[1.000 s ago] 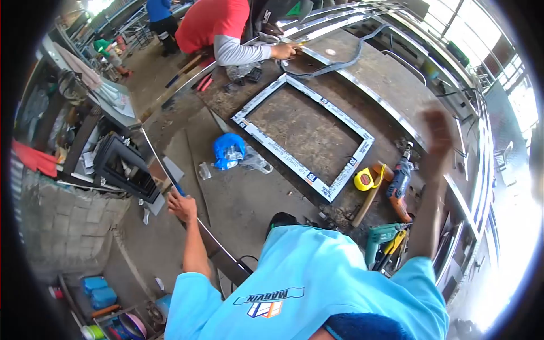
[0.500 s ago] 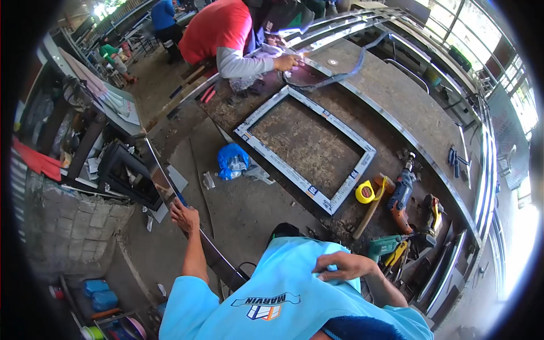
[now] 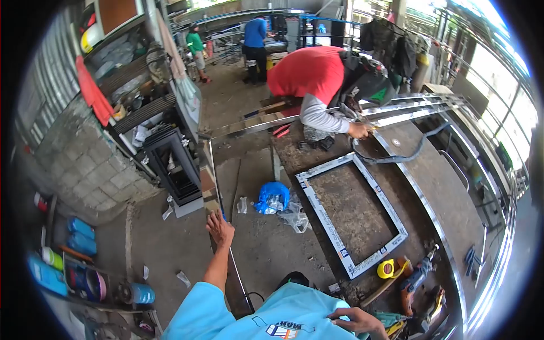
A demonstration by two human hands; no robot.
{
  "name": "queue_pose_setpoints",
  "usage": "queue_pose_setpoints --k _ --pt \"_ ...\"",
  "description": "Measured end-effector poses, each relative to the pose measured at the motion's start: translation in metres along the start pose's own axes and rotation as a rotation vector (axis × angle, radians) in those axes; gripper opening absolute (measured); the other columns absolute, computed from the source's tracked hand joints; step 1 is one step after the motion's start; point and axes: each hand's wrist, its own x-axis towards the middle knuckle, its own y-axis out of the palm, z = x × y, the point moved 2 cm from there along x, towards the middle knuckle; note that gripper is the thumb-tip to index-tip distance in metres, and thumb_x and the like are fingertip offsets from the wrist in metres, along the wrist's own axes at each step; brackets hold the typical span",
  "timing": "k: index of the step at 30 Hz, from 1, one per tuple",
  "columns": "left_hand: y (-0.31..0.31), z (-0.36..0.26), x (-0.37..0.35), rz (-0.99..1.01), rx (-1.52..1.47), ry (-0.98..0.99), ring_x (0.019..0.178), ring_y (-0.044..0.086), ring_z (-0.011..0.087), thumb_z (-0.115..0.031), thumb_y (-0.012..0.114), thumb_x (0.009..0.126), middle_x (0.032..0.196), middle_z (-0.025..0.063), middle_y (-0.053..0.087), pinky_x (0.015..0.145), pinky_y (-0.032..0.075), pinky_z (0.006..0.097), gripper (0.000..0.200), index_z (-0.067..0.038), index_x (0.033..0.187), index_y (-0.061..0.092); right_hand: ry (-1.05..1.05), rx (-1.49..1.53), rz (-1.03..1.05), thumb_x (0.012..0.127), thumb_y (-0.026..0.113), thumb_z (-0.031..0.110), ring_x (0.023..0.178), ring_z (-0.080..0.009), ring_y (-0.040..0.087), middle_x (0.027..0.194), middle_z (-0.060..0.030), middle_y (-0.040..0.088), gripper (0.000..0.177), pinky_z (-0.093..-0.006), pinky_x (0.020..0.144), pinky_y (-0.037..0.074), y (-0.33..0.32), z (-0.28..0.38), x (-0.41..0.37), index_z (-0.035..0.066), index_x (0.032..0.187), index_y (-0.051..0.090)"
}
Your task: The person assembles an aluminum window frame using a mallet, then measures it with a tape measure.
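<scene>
As left hand (image 3: 220, 226) touches metal strip (image 3: 237, 279), right hand (image 3: 355, 321) touches "MAR" shirt (image 3: 249, 317).

Frames: one rectangular frame (image 3: 321, 222) is counted, by the left edge of the bench (image 3: 430, 187).
Tape measures: one yellow tape measure (image 3: 387, 268) is counted, at the frame's near corner.
Drills: two are counted at the near end, a blue-and-orange drill (image 3: 416, 279) and a green drill (image 3: 384, 319).
Bags: one blue bag (image 3: 272, 196) is counted, off the left edge.
Rubber strips: one black rubber strip (image 3: 396, 157) is counted, at the far end.
Co-workers: three are counted, a person in red (image 3: 309, 71) at the far left corner, a person in blue (image 3: 255, 34) and a person in green (image 3: 195, 42) beyond.
Wearer's hands: two are counted, left hand (image 3: 220, 226) and right hand (image 3: 354, 322).
</scene>
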Motion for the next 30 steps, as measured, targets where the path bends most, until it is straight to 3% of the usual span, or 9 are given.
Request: queue_pose_setpoints --k 6,9,12,18,21,23,24,28,30 --pt "-0.003 0.003 -0.003 -0.031 0.015 0.027 0.127 0.034 0.0332 -0.017 0.067 0.071 0.136 0.0155 0.04 0.1 0.028 0.0465 0.069 -0.01 0.134 0.04 0.074 -0.209 0.362 0.08 0.061 0.015 0.106 -0.021 0.054 0.119 -0.0112 0.058 0.035 -0.0334 0.087 0.045 -0.019 -0.012 -0.021 0.002 0.113 0.061" --pt "-0.008 -0.007 0.002 -0.003 -0.053 0.011 0.127 0.034 0.0339 -0.017 0.067 0.072 0.135 0.0159 0.041 0.1 0.028 0.0479 0.067 -0.009 0.134 0.041 -0.207 -0.052 -0.072 0.082 0.059 0.013 0.102 -0.0206 0.054 0.11 -0.0105 0.06 0.031 -0.0343 0.087 0.044 -0.011 0.017 -0.022 -0.001 0.109 0.06" --pt "-0.001 -0.001 -0.003 -0.001 -0.028 -0.019 0.127 0.034 0.0343 -0.016 0.066 0.072 0.134 0.0157 0.042 0.101 0.027 0.0486 0.067 -0.009 0.134 0.041 -0.226 0.052 -0.086 0.083 0.061 0.015 0.103 -0.0205 0.054 0.11 -0.011 0.06 0.032 -0.0351 0.089 0.043 -0.002 0.0 -0.011 -0.002 0.11 0.06" --pt "-0.001 -0.001 -0.001 0.009 -0.034 -0.018 0.127 0.034 0.0345 -0.014 0.064 0.073 0.135 0.0161 0.041 0.102 0.026 0.0485 0.066 -0.009 0.134 0.041 -0.033 0.044 0.102 0.085 0.054 0.008 0.086 -0.0153 0.057 0.091 -0.0056 0.062 0.028 -0.0294 0.076 0.046 -0.012 0.02 -0.029 0.0 0.111 0.061" --pt "0.012 0.002 -0.002 -0.007 -0.04 -0.016 0.127 0.034 0.0349 -0.014 0.062 0.074 0.136 0.0166 0.04 0.102 0.027 0.049 0.065 -0.009 0.135 0.04 0.282 -0.14 0.279 0.085 0.054 0.004 0.078 -0.0111 0.053 0.084 -0.0015 0.059 0.024 -0.0265 0.068 0.044 -0.019 0.046 -0.035 0.0 0.108 0.061" --pt "0.001 0.0 -0.003 0.0 -0.048 -0.004 0.127 0.034 0.0355 -0.014 0.06 0.075 0.137 0.0168 0.04 0.102 0.027 0.0493 0.064 -0.009 0.136 0.04 -0.114 0.116 0.012 0.086 0.053 0.001 0.071 -0.0088 0.049 0.078 0.0018 0.055 0.019 -0.0237 0.063 0.04 -0.012 0.021 -0.028 0.0 0.103 0.061" --pt "-0.01 -0.004 -0.002 0.027 -0.05 -0.008 0.127 0.034 0.0358 -0.014 0.059 0.076 0.138 0.0168 0.039 0.103 0.027 0.0494 0.064 -0.009 0.136 0.039 -0.104 0.341 -0.233 0.089 0.052 0.004 0.075 -0.0098 0.053 0.084 -0.0003 0.059 0.014 -0.0245 0.067 0.042 -0.002 0.003 -0.019 0.0 0.1 0.06" --pt "0.002 0.002 -0.002 -0.05 -0.005 0.009 0.125 0.036 0.0356 -0.015 0.062 0.074 0.135 0.0165 0.04 0.1 0.028 0.0492 0.066 -0.008 0.136 0.039 -0.338 0.08 -0.496 0.087 0.054 0.007 0.087 -0.0123 0.058 0.089 -0.0081 0.065 0.015 -0.0313 0.077 0.045 0.024 -0.001 -0.021 0.0 0.098 0.061" --pt "0.002 -0.001 -0.001 -0.102 0.013 0.049 0.122 0.037 0.0351 -0.017 0.065 0.072 0.131 0.0167 0.042 0.098 0.03 0.0489 0.067 -0.007 0.134 0.041 -0.071 -0.105 -0.236 0.083 0.058 0.011 0.083 -0.0132 0.058 0.083 -0.0065 0.065 0.017 -0.0312 0.077 0.045 0.004 0.025 -0.018 0.001 0.095 0.063"
